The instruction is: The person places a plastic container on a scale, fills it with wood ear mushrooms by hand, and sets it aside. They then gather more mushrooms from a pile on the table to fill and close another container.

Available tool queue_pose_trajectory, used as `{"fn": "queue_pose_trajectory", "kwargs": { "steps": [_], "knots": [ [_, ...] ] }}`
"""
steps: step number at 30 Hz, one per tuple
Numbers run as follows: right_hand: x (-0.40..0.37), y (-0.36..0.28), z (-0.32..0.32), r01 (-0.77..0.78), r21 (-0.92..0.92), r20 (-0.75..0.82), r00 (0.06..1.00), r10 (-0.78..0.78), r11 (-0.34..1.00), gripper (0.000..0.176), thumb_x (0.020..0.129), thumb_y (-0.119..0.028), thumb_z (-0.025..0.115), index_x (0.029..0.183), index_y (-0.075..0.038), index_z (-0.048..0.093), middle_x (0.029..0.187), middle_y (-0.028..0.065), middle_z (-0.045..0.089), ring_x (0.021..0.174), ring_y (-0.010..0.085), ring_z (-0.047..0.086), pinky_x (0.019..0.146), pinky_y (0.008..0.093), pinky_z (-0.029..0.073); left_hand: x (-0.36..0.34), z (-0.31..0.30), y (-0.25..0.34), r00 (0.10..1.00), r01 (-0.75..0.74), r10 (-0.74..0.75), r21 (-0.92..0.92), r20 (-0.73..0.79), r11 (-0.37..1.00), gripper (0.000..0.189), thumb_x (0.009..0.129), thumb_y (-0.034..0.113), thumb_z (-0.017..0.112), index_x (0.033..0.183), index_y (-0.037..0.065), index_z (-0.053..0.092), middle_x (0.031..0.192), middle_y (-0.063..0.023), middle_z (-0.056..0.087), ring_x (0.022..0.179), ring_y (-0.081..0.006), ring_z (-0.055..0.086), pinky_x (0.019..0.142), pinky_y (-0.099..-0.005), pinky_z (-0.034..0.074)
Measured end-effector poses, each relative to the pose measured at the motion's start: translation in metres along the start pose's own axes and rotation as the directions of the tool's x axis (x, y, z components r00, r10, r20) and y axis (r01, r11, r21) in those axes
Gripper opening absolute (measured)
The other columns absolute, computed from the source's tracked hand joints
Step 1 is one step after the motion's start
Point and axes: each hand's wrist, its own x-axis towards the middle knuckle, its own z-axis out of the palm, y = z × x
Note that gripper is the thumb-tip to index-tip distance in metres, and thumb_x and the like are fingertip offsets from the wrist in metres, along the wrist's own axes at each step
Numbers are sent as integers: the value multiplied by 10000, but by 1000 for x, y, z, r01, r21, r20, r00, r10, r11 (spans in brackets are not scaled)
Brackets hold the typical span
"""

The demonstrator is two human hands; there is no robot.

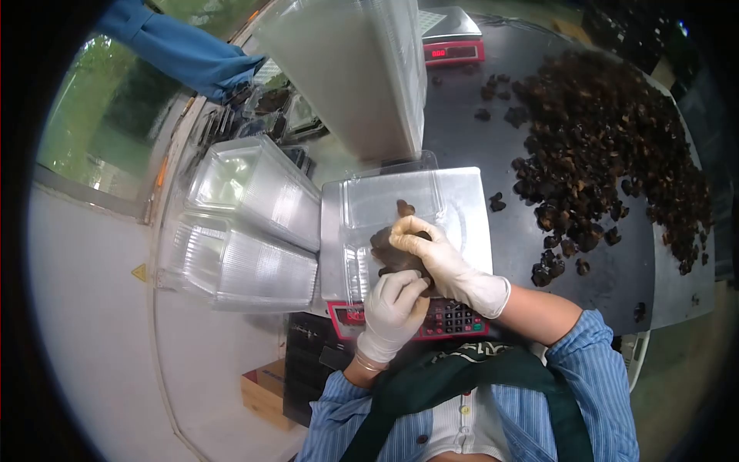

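A clear plastic box [356,269] with its lid [389,199] folded back lies open on the metal plate of a red scale [468,231]. Dark brown, fungus-like pieces [382,240] sit in the box. White gloves cover both hands. My right hand [439,254] is over the box, fingers curled round a dark piece at its right side. My left hand [394,304] is at the box's near edge, fingertips pinched against a dark piece. The fingers partly hide what each hand holds.
Stacks of clear boxes [265,266] lie left of the scale, and a tall stack [354,85] stands behind it. A large pile of dark pieces [608,138] covers the table's right side. A second scale [453,52] is at the back. Blue cloth [181,54] hangs upper left.
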Motion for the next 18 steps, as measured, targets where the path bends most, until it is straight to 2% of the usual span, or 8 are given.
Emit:
{"fn": "queue_pose_trajectory", "kwargs": {
  "steps": [3,4,7,10,13,14,15,18],
  "knots": [
    [-1,-2,-5,121,-206,186,979,-82,971,85,879,-107,608,911,-33,584,934,24,610,872,117,573,795,269,472,-7,-15,1,995,97,-103,-230,-12,968,256,642,-19,709,881,49,644,906,-88,633,781,-268,630,667,-344,520],
    [1,-2,-8,140,-308,188,979,-84,941,107,864,-117,630,890,-18,600,954,38,621,900,121,569,825,272,463,-10,-24,2,988,141,-152,-262,-24,955,253,649,-62,693,873,42,634,919,-103,641,812,-260,648,695,-329,532],
    [7,1,-11,404,-444,334,903,-271,800,132,858,-126,638,900,-5,608,943,55,642,909,124,576,831,275,462,-19,-35,-5,963,224,-256,-280,-82,934,259,676,-107,663,894,22,611,914,-116,641,821,-230,651,716,-292,522],
    [2,-7,-4,373,-443,284,921,-267,815,161,872,-147,625,929,3,624,928,60,657,900,129,585,829,279,465,-28,-35,-13,935,277,-326,-284,-140,918,240,711,-113,653,903,21,601,920,-116,641,815,-209,643,716,-277,513],
    [1,-26,-10,212,-394,156,974,-162,894,197,889,-168,606,969,10,634,937,62,664,933,125,583,847,276,459,-39,-30,-21,894,305,-404,-398,-194,865,224,748,-134,631,913,11,588,954,-112,623,851,-180,622,758,-265,503],
    [0,-30,-19,271,-361,171,960,-222,892,216,904,-178,591,988,15,639,948,65,666,933,120,582,851,271,457,-40,-29,-21,876,302,-433,-459,-212,835,228,752,-142,622,920,6,582,967,-112,615,869,-176,615,778,-266,500],
    [-3,-36,-25,326,-421,141,945,-294,846,197,908,-160,581,978,16,636,935,68,669,915,131,588,838,275,464,-42,-28,-23,856,295,-463,-519,-229,802,231,757,-150,614,927,1,576,980,-112,606,888,-172,608,797,-267,497],
    [-21,-48,-48,294,-441,2,945,-327,848,160,907,-120,563,967,16,625,929,79,663,871,131,596,799,266,474,-42,-33,-18,796,278,-551,-658,-249,700,244,768,-186,558,928,-2,554,1011,-111,580,942,-170,585,857,-283,481]
  ]
}}
